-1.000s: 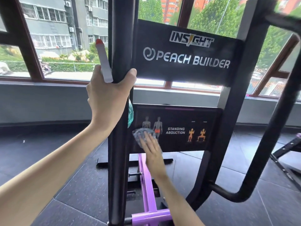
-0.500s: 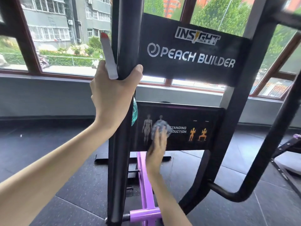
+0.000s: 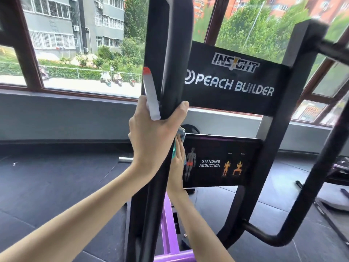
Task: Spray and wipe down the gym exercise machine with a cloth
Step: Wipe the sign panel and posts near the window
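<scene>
Gym by windows. Mid-frame, left hand (image 3: 151,137) grips sprayer (image 3: 151,95) against post (image 3: 170,53), likely bracing; right hand (image 3: 177,163), flat-fingered, presses cloth (image 3: 181,134) onto placard (image 3: 217,163).

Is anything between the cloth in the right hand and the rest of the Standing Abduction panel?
Nothing visible. The cloth at the right hand sits at the left edge of the panel; the face rightward is bare.

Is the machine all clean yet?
Not yet. I can't see any part that is surely finished. Right now the right hand presses the cloth on the top left corner of the picture panel, while the left hand holds the spray bottle against the black post. The PEACH BUILDER sign and purple base probably still need wiping.
</scene>
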`<act>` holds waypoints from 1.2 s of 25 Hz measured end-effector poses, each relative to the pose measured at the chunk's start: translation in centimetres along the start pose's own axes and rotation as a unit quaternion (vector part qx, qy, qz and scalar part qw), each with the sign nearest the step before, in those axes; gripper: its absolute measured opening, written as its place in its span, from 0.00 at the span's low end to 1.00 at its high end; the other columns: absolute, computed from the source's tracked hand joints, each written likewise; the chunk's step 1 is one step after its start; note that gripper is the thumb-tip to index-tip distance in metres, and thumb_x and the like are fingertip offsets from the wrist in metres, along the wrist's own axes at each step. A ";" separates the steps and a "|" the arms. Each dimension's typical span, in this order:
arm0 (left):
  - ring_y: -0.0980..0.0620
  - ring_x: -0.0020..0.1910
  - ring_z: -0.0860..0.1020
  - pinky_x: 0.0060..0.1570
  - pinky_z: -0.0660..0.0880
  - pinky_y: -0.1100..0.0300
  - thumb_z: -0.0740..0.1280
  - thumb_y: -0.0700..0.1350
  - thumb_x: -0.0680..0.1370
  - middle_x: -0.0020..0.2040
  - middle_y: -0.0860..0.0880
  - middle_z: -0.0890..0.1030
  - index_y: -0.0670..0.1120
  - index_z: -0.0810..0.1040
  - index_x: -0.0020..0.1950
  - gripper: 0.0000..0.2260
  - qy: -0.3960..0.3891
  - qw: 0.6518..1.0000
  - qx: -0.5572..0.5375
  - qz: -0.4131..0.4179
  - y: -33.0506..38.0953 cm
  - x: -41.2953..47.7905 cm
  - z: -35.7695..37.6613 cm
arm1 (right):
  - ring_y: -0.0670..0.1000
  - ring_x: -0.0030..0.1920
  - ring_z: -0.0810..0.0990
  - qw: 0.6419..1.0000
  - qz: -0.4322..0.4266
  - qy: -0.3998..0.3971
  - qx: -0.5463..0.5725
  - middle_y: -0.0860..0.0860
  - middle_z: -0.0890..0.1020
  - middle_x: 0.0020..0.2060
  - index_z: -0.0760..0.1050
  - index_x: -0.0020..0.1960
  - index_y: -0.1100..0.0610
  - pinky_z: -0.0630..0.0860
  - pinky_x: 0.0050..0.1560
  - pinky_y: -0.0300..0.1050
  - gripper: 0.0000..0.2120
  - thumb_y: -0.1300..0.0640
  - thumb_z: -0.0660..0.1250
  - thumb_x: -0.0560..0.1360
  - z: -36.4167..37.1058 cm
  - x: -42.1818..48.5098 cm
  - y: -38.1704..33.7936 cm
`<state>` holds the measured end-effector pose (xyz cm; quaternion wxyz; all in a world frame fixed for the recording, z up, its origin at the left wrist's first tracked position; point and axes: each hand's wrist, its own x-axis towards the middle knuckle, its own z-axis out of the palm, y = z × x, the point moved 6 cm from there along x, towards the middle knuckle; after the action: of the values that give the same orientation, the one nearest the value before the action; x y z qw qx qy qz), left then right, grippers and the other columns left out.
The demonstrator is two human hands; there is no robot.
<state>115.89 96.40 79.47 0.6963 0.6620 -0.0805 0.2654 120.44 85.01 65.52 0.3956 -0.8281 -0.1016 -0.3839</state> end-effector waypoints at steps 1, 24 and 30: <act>0.56 0.44 0.82 0.51 0.79 0.48 0.69 0.63 0.65 0.42 0.57 0.83 0.48 0.78 0.52 0.24 -0.017 1.000 -0.011 -0.008 -0.1 -0.1 0.1 | 0.40 0.73 0.56 1.000 0.019 -0.006 0.005 0.41 0.61 0.73 0.54 0.73 0.37 0.56 0.74 0.46 0.26 0.50 0.51 0.76 0.3 -0.9 0.8; 0.41 0.37 0.75 0.52 0.75 0.42 0.62 0.66 0.72 0.35 0.45 0.78 0.53 0.74 0.38 0.17 -0.327 0.936 -0.119 -0.051 -4.7 10.5 -8.5 | 0.42 0.56 0.77 0.897 0.069 0.435 0.037 0.46 0.80 0.53 0.77 0.57 0.54 0.70 0.58 0.34 0.13 0.61 0.60 0.75 -10.2 1.0 -20.1; 0.51 0.33 0.71 0.40 0.72 0.46 0.62 0.64 0.69 0.33 0.48 0.72 0.42 0.71 0.41 0.24 -0.332 0.936 -0.116 -0.033 -4.4 11.4 -14.1 | 0.48 0.63 0.71 0.922 -0.004 0.307 -0.237 0.54 0.73 0.61 0.72 0.64 0.65 0.62 0.65 0.28 0.16 0.61 0.56 0.79 1.7 4.6 -22.6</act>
<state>124.26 113.08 79.34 0.7105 0.6293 -0.3148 -0.0038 113.84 100.73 81.22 0.1983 -0.7387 0.1155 -0.6338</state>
